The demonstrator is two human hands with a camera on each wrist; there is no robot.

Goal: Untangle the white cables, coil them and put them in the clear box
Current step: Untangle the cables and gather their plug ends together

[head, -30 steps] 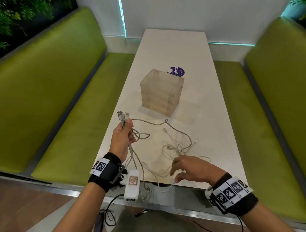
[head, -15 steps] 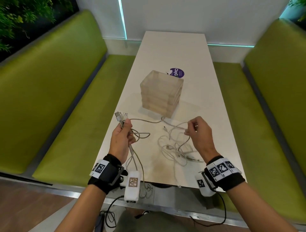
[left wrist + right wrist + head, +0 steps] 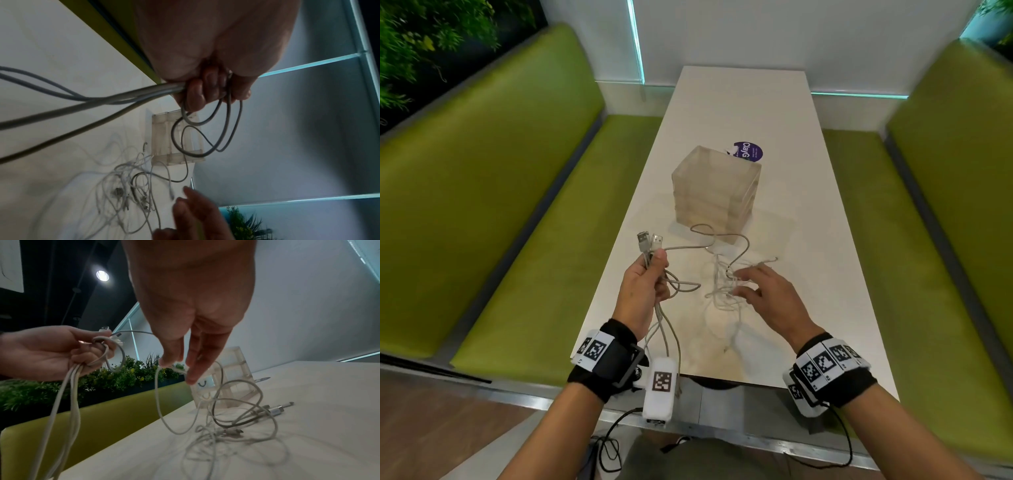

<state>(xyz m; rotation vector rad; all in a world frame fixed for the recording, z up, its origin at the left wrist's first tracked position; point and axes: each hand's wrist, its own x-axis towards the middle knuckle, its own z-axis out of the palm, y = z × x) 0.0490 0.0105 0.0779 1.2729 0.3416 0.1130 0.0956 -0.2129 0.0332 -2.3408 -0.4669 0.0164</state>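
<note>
Several white cables [image 3: 724, 291] lie tangled on the white table [image 3: 825, 274], just in front of the clear box [image 3: 715, 198]. My left hand [image 3: 645, 284] is raised at the table's left edge and grips a bundle of cables. Two USB plugs [image 3: 650, 240] stick up above its thumb, and strands hang down past the wrist. In the left wrist view its fingers [image 3: 205, 92] curl round the cords. My right hand [image 3: 767, 298] is over the tangle. In the right wrist view its thumb and a finger pinch a white cable [image 3: 164, 410], and a loop hangs from them.
A purple round sticker [image 3: 748, 150] lies on the table behind the box. Green benches [image 3: 517, 205] run along both long sides of the table. A white wall closes the far end. Metal connector ends [image 3: 275, 410] lie to the right of the tangle.
My right hand went out to a cable near the box, then came back left and closer, onto the tangle. My left hand has kept its grip and place.
</note>
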